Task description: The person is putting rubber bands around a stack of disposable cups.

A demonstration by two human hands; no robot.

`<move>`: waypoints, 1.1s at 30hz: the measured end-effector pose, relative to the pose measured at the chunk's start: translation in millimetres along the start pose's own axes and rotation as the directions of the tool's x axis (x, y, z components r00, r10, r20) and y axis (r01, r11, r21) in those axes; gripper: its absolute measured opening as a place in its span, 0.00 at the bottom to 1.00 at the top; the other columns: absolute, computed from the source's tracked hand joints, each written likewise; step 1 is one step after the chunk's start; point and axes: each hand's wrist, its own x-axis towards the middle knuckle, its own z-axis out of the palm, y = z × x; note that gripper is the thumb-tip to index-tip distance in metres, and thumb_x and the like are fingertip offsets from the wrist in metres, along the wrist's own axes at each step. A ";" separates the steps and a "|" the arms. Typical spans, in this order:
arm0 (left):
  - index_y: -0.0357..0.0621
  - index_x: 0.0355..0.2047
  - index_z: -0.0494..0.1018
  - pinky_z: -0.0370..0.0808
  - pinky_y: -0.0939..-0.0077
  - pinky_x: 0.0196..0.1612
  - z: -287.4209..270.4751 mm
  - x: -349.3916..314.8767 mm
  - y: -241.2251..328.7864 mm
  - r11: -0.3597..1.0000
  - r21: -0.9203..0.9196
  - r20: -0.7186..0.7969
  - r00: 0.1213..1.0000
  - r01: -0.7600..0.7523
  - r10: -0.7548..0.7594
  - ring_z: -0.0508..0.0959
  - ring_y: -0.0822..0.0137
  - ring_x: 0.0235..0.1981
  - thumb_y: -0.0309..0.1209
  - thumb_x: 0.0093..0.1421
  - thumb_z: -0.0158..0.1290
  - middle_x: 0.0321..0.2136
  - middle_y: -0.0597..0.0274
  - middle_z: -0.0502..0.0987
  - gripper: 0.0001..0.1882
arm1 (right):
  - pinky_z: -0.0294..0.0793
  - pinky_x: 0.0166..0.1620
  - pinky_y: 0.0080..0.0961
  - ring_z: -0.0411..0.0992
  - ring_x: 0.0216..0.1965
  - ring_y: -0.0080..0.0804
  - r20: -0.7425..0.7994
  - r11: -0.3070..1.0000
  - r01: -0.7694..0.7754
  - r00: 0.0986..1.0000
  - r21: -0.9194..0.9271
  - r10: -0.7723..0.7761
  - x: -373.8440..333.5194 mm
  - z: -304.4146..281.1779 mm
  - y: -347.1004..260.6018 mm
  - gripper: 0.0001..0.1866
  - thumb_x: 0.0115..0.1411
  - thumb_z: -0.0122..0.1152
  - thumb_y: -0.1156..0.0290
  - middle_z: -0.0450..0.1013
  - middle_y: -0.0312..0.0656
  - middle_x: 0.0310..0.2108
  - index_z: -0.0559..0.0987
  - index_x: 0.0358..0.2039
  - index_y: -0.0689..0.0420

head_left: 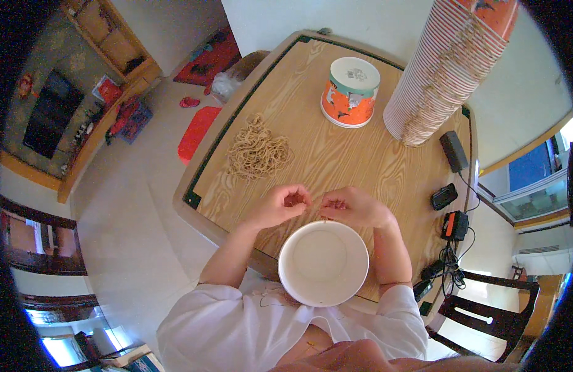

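Wooden table (pixel 336 155) seen from above, rounded corners, dark inlay line near the rim. Left hand (pixel 280 206) and right hand (pixel 354 208) close together just past the 12 o'clock rim of a white paper bowl (pixel 323 263), fingertips nearly meeting. Both hands curled tight, thumb against fingers, pinching something thin and tan between them, probably a rubber band (pixel 316 204); too small to tell for certain. Bowl open side up, at the table's near edge, against the white-shirted torso, just below the hands and between the forearms.

At 10 o'clock from the hands, near but apart: loose heap of tan rubber bands (pixel 258 152) flat on the wood. At 12 o'clock, well apart: single orange printed paper bowl (pixel 350 92), upside down, white base up. At 1 o'clock from the hands: tall leaning stack of nested bowls (pixel 447 68), same orange print on the top one. Along the table's 3 o'clock edge: black power adapter (pixel 454 150), small black and orange devices (pixel 451 211), tangle of cables (pixel 447 263). Dark wooden chair (pixel 485 310) at 4 o'clock beyond the corner.
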 end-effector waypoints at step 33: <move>0.42 0.34 0.73 0.73 0.79 0.39 12.8 8.0 21.9 0.985 0.161 -0.010 0.998 -0.060 0.062 0.75 0.76 0.33 0.27 0.53 0.57 0.30 0.66 0.76 0.09 | 0.71 0.28 0.23 0.73 0.24 0.24 -0.106 0.998 0.048 0.993 -0.045 -0.052 5.7 3.3 10.4 0.11 0.57 0.55 0.68 0.74 0.42 0.21 0.77 0.32 0.63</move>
